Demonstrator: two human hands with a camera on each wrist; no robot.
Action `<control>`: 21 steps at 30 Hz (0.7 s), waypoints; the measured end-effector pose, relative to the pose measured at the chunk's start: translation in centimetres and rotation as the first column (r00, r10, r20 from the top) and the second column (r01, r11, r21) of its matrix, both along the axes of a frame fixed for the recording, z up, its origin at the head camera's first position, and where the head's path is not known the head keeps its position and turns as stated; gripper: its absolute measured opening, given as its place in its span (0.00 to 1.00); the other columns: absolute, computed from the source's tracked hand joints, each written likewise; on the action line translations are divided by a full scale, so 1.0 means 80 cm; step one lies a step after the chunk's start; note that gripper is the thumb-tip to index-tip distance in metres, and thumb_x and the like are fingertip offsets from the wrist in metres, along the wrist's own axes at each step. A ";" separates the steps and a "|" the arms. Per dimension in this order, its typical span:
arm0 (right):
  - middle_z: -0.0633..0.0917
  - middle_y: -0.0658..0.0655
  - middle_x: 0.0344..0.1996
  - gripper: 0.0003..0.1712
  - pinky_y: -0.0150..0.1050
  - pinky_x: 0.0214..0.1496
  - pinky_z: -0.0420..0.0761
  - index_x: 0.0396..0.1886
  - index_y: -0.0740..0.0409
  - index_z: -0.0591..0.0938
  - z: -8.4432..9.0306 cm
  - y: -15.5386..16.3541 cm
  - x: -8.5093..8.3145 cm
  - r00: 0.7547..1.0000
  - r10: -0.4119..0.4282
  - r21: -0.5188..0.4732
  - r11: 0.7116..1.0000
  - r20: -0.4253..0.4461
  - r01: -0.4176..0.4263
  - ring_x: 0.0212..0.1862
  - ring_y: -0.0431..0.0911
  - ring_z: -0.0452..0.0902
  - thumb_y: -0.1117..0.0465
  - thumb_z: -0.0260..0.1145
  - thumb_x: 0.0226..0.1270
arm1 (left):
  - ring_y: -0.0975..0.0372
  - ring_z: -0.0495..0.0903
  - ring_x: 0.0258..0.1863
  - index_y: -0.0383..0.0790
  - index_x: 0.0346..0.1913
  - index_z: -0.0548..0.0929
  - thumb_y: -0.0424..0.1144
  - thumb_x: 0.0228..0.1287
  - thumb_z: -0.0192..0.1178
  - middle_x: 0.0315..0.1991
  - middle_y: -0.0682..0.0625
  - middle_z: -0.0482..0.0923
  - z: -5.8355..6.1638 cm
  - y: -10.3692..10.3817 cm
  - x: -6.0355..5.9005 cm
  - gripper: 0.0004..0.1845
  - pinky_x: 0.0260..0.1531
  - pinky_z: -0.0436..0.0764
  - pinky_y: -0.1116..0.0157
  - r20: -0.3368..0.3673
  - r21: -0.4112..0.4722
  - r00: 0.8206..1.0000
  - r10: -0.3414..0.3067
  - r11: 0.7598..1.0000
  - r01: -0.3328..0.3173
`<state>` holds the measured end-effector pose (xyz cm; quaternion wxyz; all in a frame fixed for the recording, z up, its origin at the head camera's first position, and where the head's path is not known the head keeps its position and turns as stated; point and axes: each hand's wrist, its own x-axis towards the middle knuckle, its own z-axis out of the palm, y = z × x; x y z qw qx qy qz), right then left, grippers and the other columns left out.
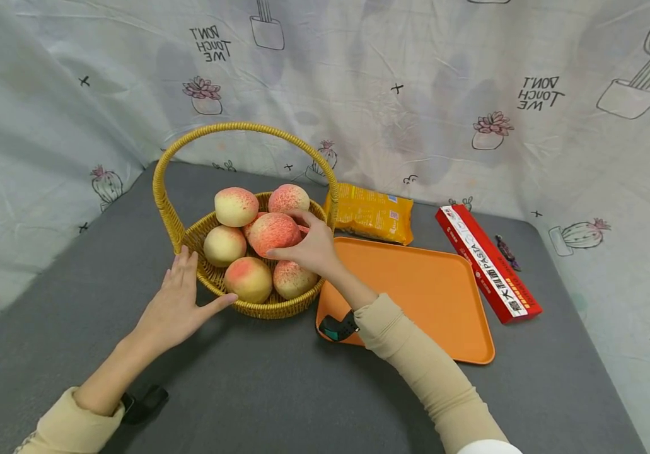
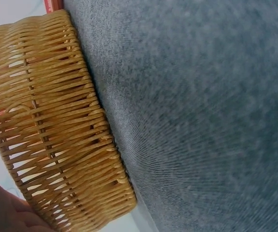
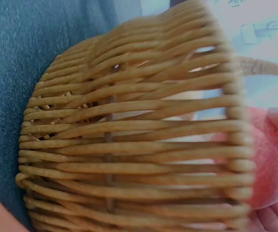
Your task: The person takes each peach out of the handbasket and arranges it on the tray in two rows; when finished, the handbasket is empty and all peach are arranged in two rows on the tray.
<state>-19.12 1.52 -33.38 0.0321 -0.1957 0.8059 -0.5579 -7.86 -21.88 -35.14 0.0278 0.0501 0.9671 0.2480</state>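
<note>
A yellow woven basket [image 1: 273,310] with a tall arched handle holds several peaches, pale yellow with pink-red blush. My right hand [image 1: 314,247] reaches over its right rim and grips a reddish peach [image 1: 273,233] at the top of the pile, thumb on the near side and fingers behind. In the right wrist view that peach [image 3: 270,166] shows past the basket's rim. My left hand [image 1: 174,309] lies along the left front of the basket, fingers extended at the rim near the handle's base and thumb spread along the front edge. The left wrist view shows the woven side [image 2: 57,125].
An orange tray [image 1: 415,290] lies right of the basket, under my right forearm. Behind it sits a yellow packet [image 1: 372,213]. A red and white pasta box [image 1: 489,265] lies at the right, with a small dark purple item [image 1: 507,252] beside it. A printed curtain hangs behind the grey table.
</note>
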 end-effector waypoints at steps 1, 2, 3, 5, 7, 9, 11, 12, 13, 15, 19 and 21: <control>0.79 0.60 0.56 0.41 0.38 0.59 0.76 0.62 0.62 0.75 0.002 0.003 0.002 1.000 0.016 -0.028 0.999 -0.004 -0.016 0.58 0.51 0.76 0.65 0.81 0.45 | 0.39 0.30 0.74 0.20 0.73 0.37 0.67 0.65 0.52 0.74 0.28 0.26 0.000 0.000 0.000 0.60 0.70 0.42 0.41 -0.001 -0.001 1.000 -0.001 1.000 0.001; 0.78 0.61 0.56 0.41 0.38 0.59 0.76 0.62 0.64 0.74 0.005 0.006 0.005 0.999 0.037 -0.058 0.998 -0.006 -0.037 0.57 0.52 0.76 0.67 0.80 0.45 | 0.39 0.30 0.74 0.20 0.73 0.37 0.68 0.65 0.52 0.74 0.28 0.26 0.000 0.000 0.000 0.60 0.70 0.42 0.41 -0.001 -0.002 1.000 -0.001 1.000 0.001; 0.78 0.62 0.56 0.41 0.39 0.58 0.77 0.62 0.64 0.74 0.007 0.010 0.007 0.998 0.059 -0.085 0.995 -0.010 -0.059 0.57 0.52 0.76 0.68 0.80 0.45 | 0.40 0.30 0.74 0.20 0.73 0.37 0.68 0.65 0.53 0.74 0.28 0.26 0.001 0.000 -0.001 0.60 0.70 0.42 0.41 0.000 -0.003 1.000 -0.001 1.000 0.001; 0.78 0.64 0.56 0.41 0.39 0.57 0.78 0.62 0.67 0.74 0.012 0.018 0.013 0.994 0.108 -0.142 0.984 -0.015 -0.109 0.55 0.53 0.77 0.72 0.78 0.45 | 0.40 0.30 0.74 0.20 0.73 0.37 0.68 0.64 0.53 0.74 0.29 0.26 0.002 0.000 -0.001 0.60 0.70 0.42 0.41 0.005 -0.004 1.000 0.000 1.000 0.000; 0.78 0.65 0.55 0.40 0.40 0.56 0.79 0.62 0.69 0.73 0.016 0.026 0.018 0.989 0.146 -0.184 0.972 -0.031 -0.149 0.54 0.54 0.78 0.75 0.77 0.44 | 0.40 0.30 0.74 0.20 0.73 0.36 0.68 0.64 0.53 0.74 0.29 0.25 0.002 -0.001 -0.001 0.60 0.70 0.43 0.41 0.011 -0.003 1.000 0.001 1.000 -0.001; 0.78 0.66 0.55 0.40 0.40 0.56 0.79 0.61 0.70 0.73 0.019 0.035 0.022 0.984 0.167 -0.202 0.964 -0.056 -0.175 0.54 0.54 0.78 0.76 0.76 0.43 | 0.40 0.30 0.74 0.21 0.73 0.36 0.68 0.64 0.53 0.74 0.29 0.25 0.003 -0.001 -0.001 0.60 0.70 0.43 0.41 0.016 -0.002 1.000 0.001 1.000 0.000; 0.78 0.66 0.54 0.40 0.41 0.56 0.79 0.61 0.71 0.73 0.022 0.044 0.027 0.982 0.171 -0.207 0.961 -0.078 -0.184 0.53 0.54 0.79 0.76 0.76 0.43 | 0.41 0.30 0.74 0.21 0.73 0.36 0.67 0.64 0.53 0.74 0.29 0.25 0.004 -0.002 -0.002 0.61 0.70 0.43 0.41 0.015 -0.001 1.000 -0.002 1.000 0.002; 0.79 0.66 0.54 0.40 0.41 0.56 0.79 0.61 0.71 0.73 0.023 0.049 0.029 0.982 0.169 -0.206 0.961 -0.088 -0.184 0.53 0.54 0.79 0.77 0.76 0.43 | 0.41 0.30 0.74 0.21 0.73 0.36 0.68 0.64 0.53 0.74 0.29 0.25 0.004 -0.002 -0.002 0.60 0.70 0.42 0.41 0.015 -0.001 1.000 -0.004 1.000 0.004; 0.79 0.66 0.54 0.40 0.42 0.56 0.79 0.60 0.71 0.73 0.025 0.054 0.030 0.982 0.165 -0.205 0.962 -0.094 -0.181 0.52 0.54 0.79 0.77 0.76 0.43 | 0.41 0.30 0.74 0.21 0.73 0.36 0.67 0.64 0.53 0.74 0.29 0.25 0.004 -0.002 -0.002 0.60 0.70 0.43 0.41 0.014 -0.001 1.000 -0.006 1.000 0.006; 0.79 0.65 0.53 0.40 0.43 0.56 0.79 0.60 0.70 0.74 0.027 0.064 0.034 0.984 0.145 -0.197 0.967 -0.106 -0.163 0.52 0.54 0.79 0.76 0.76 0.42 | 0.41 0.30 0.74 0.21 0.73 0.36 0.68 0.64 0.53 0.74 0.29 0.26 0.004 -0.002 -0.003 0.60 0.70 0.43 0.41 0.011 -0.003 1.000 -0.007 1.000 0.007; 0.80 0.66 0.53 0.40 0.43 0.56 0.79 0.61 0.71 0.73 0.031 0.084 0.037 0.990 0.098 -0.197 0.974 -0.097 -0.116 0.53 0.54 0.78 0.77 0.76 0.42 | 0.40 0.30 0.74 0.21 0.73 0.36 0.68 0.64 0.53 0.74 0.29 0.26 0.004 -0.003 -0.004 0.60 0.69 0.43 0.40 0.015 -0.002 1.000 -0.008 1.000 0.008; 0.79 0.67 0.54 0.41 0.43 0.56 0.79 0.61 0.72 0.73 0.033 0.095 0.038 0.993 0.078 -0.200 0.975 -0.084 -0.094 0.54 0.54 0.78 0.77 0.76 0.43 | 0.40 0.30 0.74 0.21 0.73 0.36 0.68 0.64 0.53 0.74 0.29 0.26 0.004 -0.004 -0.005 0.60 0.69 0.44 0.40 0.018 0.000 1.000 -0.008 1.000 0.008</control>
